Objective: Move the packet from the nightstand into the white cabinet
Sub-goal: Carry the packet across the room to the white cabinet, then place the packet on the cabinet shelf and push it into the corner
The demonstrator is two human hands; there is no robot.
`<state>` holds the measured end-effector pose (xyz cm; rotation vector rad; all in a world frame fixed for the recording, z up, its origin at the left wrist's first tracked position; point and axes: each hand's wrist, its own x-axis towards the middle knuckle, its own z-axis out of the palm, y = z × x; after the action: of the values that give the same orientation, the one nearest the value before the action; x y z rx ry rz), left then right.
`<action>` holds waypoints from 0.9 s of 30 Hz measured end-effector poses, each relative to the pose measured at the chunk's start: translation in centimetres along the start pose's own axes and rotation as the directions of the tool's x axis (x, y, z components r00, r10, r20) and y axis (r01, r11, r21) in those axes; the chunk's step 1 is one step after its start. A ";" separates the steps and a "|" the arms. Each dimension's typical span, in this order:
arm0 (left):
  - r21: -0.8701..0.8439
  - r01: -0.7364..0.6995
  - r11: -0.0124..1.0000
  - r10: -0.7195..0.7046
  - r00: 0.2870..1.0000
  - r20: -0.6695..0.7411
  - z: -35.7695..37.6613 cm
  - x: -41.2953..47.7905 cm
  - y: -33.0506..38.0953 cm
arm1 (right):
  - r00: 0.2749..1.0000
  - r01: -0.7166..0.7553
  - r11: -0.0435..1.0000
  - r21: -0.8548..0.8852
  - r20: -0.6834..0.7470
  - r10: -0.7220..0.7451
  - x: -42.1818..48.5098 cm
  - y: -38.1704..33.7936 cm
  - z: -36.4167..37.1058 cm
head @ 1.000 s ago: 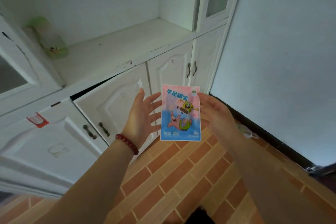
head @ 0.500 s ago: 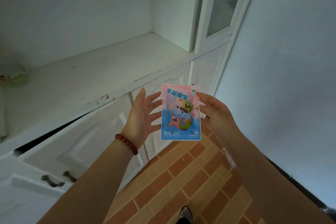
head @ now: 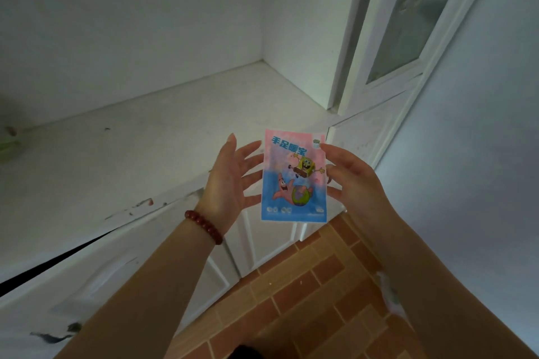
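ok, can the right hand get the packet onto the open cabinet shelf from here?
Probably yes. The right hand holds the packet upright in front of the white cabinet shelf; that stretch looks bare. The left hand is open beside the packet, not in the way.

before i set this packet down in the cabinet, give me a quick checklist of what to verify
1. Packet held: ok, the right hand pinches its right edge, upright, printed face toward the camera.
2. Left hand free: ok, it is open beside the packet; contact with it cannot be told.
3. Landing spot: ok, the white cabinet shelf ahead is bare where the hands point.
4. Green object at the shelf's far left: ok, well away from the path.
5. Glass door on the right: ok, not across the open shelf.
6. Packet over the shelf: not ok, it hangs in front of the edge.
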<state>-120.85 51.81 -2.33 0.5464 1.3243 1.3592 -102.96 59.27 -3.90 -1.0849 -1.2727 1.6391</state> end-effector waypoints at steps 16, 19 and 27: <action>-0.027 -0.014 1.000 0.013 1.000 -0.028 -3.4 11.6 5.8 | 0.998 0.056 0.998 0.002 0.037 -0.056 13.0 -1.1 4.7; -0.006 -0.021 1.000 0.021 0.998 -0.058 -4.0 12.5 5.9 | 0.998 0.034 0.999 0.006 0.046 -0.035 14.6 -0.9 5.3; -0.139 0.037 0.990 -0.057 0.988 -0.141 -4.2 15.6 5.8 | 0.992 -0.038 0.997 -0.074 0.117 0.047 20.3 -0.3 5.5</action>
<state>-131.20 65.38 -3.72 0.3271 1.3399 1.4594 -114.88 76.43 -6.12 -1.0774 -1.4031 1.7235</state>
